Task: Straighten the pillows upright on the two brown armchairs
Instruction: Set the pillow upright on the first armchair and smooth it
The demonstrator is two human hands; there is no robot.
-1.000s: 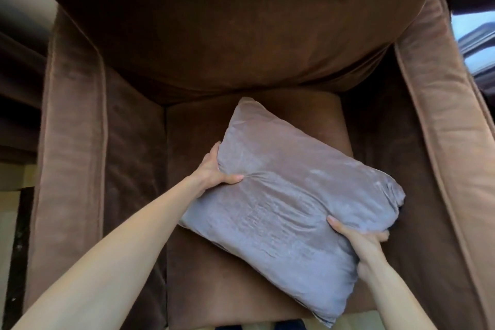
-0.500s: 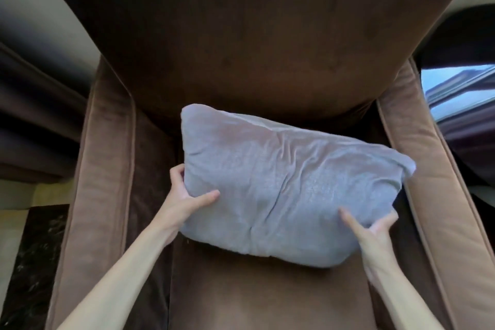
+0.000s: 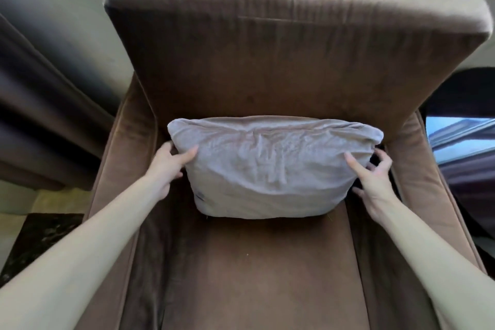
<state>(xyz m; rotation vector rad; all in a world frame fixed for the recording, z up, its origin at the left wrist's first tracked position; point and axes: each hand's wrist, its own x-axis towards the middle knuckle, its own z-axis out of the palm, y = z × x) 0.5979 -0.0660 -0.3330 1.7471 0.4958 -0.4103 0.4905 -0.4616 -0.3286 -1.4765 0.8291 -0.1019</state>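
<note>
A grey pillow (image 3: 270,166) stands upright at the back of the seat of a brown armchair (image 3: 267,67), leaning against the backrest. My left hand (image 3: 171,162) grips the pillow's left side, thumb on the front and fingers behind. My right hand (image 3: 372,174) holds the pillow's right side, thumb pressed on the front face, fingers curled around the edge. The pillow's bottom edge rests on the seat cushion (image 3: 257,270).
The left armrest (image 3: 117,169) and right armrest (image 3: 428,185) flank the pillow closely. Dark curtains (image 3: 40,104) hang to the left. A dark patterned floor patch (image 3: 34,238) lies lower left. A bright window or screen (image 3: 460,139) shows at right.
The pillow went from lying tilted on the seat to standing upright against the backrest. Both hands shifted to its two sides, and the view drew back from the chair.
</note>
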